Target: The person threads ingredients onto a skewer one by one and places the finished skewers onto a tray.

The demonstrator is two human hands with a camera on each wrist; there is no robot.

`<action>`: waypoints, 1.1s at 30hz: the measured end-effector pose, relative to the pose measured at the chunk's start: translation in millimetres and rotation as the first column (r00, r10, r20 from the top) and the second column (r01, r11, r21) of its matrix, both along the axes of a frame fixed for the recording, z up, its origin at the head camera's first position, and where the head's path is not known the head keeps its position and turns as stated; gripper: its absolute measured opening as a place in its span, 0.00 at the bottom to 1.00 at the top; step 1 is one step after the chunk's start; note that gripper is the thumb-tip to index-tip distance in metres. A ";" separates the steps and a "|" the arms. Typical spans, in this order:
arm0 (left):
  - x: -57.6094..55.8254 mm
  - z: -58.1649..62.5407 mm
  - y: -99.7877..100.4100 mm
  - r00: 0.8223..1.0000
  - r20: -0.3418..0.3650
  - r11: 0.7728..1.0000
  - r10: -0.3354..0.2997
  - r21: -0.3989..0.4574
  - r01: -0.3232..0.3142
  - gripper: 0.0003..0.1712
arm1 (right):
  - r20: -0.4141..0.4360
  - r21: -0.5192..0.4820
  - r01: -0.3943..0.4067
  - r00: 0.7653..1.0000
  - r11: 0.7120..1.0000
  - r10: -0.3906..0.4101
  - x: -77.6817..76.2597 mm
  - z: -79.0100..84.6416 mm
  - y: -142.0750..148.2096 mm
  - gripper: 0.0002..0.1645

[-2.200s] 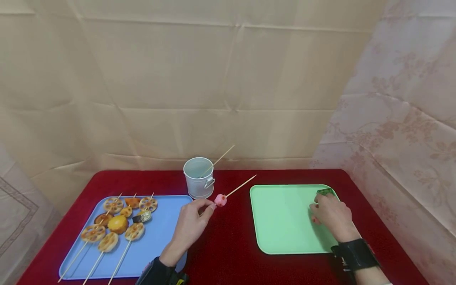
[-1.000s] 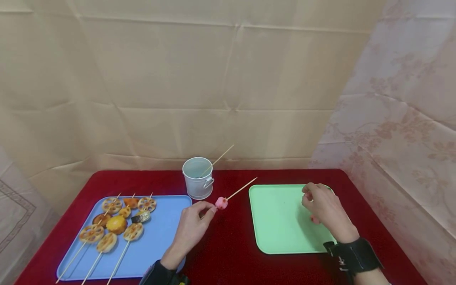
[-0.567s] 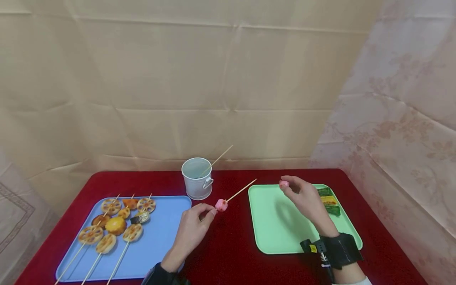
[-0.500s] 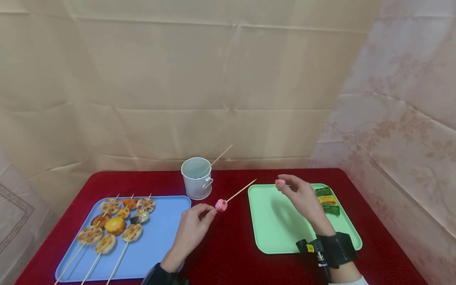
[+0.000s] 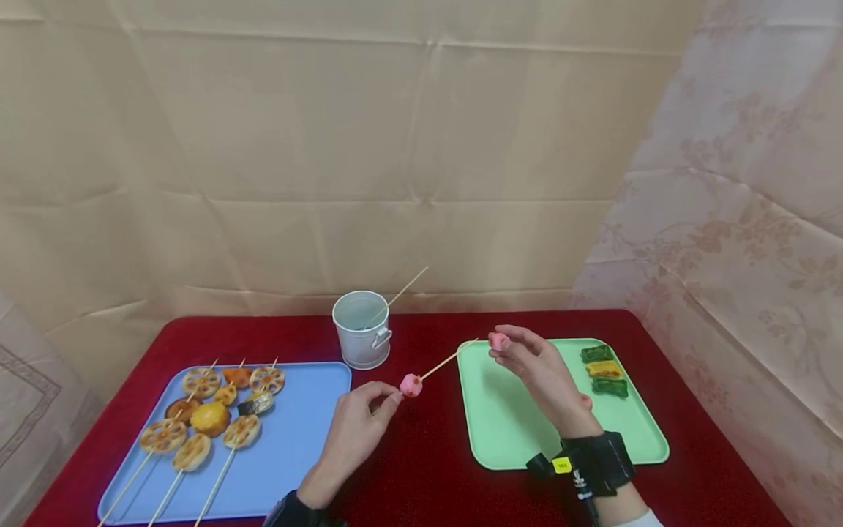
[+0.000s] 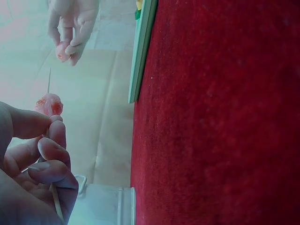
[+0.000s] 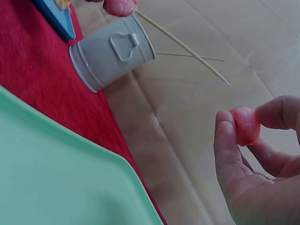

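Note:
My left hand (image 5: 356, 432) pinches a bamboo skewer (image 5: 450, 359) just behind a pink ball (image 5: 411, 386) threaded on it. The skewer's bare pointed end slants up and right, towards my other hand. Between thumb and fingers, my right hand (image 5: 536, 373) holds a second pink ball (image 5: 498, 342) above the back left part of the green tray (image 5: 520, 439). In the right wrist view this loose ball (image 7: 245, 125) is a short way off the skewer's tip (image 7: 220, 77). One more pink ball (image 5: 585, 400) shows partly behind my right wrist, on the green tray.
Green and yellow vegetable pieces (image 5: 601, 371) lie on the green tray's right side. A blue tray (image 5: 303, 439) at left bears several finished skewers with lotus root slices (image 5: 163, 436). Behind stands a small white metal bucket (image 5: 361, 333) with one skewer (image 5: 408, 287) leaning in it.
My right hand has picked up a pink ball from the green tray's right side and carried it left towards the skewer tip. The left hand has stayed nearly still.

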State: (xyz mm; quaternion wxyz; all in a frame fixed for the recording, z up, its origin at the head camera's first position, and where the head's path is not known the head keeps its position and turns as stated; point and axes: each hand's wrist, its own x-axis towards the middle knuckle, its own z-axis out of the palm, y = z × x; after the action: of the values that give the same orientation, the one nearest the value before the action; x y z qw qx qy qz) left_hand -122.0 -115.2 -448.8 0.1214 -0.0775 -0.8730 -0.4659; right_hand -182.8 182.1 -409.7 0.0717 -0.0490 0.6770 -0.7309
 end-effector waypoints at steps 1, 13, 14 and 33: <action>0.3 -0.2 0.3 1.000 0.000 1.000 -0.002 -0.001 0.002 0.03 | 0.012 -0.029 0.002 1.000 1.000 -0.002 -0.2 -0.7 -0.7 0.30; 2.8 -0.8 2.0 1.000 0.022 1.000 -0.021 0.000 0.021 0.03 | 0.027 -0.200 -0.010 1.000 0.980 0.016 0.8 -8.3 -10.7 0.28; 2.8 -0.9 2.1 1.000 0.022 1.000 -0.022 0.001 0.022 0.03 | 0.024 -0.197 -0.013 1.000 0.980 0.018 0.8 -8.6 -11.1 0.30; 3.5 -3.3 4.9 1.000 0.007 1.000 -0.029 0.007 0.028 0.03 | -0.095 -0.078 -0.021 0.995 0.997 0.014 4.3 -10.8 -16.4 0.29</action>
State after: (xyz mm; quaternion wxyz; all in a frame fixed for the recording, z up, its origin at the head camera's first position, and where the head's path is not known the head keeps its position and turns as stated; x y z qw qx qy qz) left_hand -118.5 -110.3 -452.1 0.1121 -0.0880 -0.8707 -0.4708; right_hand -178.5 165.7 -420.5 0.0439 -0.0922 0.6497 -0.7533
